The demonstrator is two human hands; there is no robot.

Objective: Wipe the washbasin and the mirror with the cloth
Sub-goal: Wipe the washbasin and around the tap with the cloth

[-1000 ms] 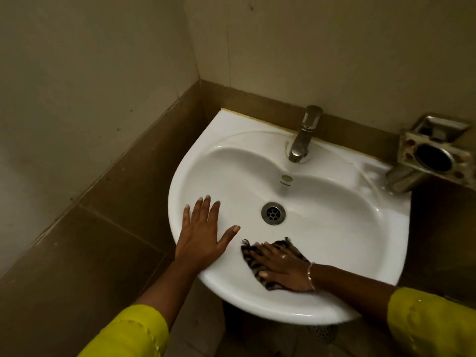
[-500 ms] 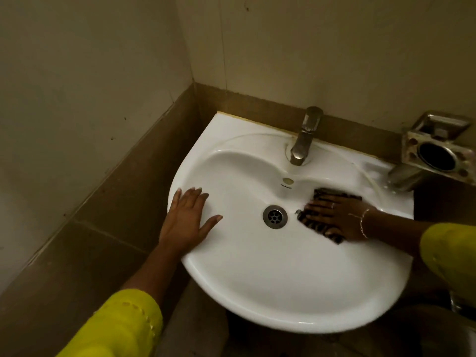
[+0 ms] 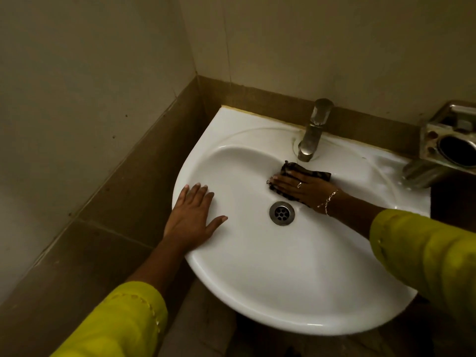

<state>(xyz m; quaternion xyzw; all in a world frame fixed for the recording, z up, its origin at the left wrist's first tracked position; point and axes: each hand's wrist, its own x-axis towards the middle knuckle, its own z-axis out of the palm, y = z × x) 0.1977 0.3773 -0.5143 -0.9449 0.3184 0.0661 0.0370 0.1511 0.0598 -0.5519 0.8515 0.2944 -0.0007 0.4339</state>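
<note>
A white washbasin [image 3: 270,284] is fixed in the corner of a tiled wall, with a round metal drain [image 3: 281,213] in its bowl. My right hand [image 3: 302,186] lies flat on a dark striped cloth [image 3: 318,174], pressing it against the back slope of the bowl just below the tap [image 3: 313,130] and above the drain. My left hand [image 3: 192,220] rests flat on the basin's left rim, fingers spread, holding nothing. No mirror is in view.
A metal soap and tumbler holder [image 3: 449,143] juts from the wall at the right, over the basin's back right corner. Brown tiles [image 3: 108,222] line the walls beside and behind the basin. Floor shows below the bowl.
My right hand has slid the cloth from the front of the bowl round to the right of the drain, then up to the back slope under the tap. The left hand shifted slightly outward on the rim.
</note>
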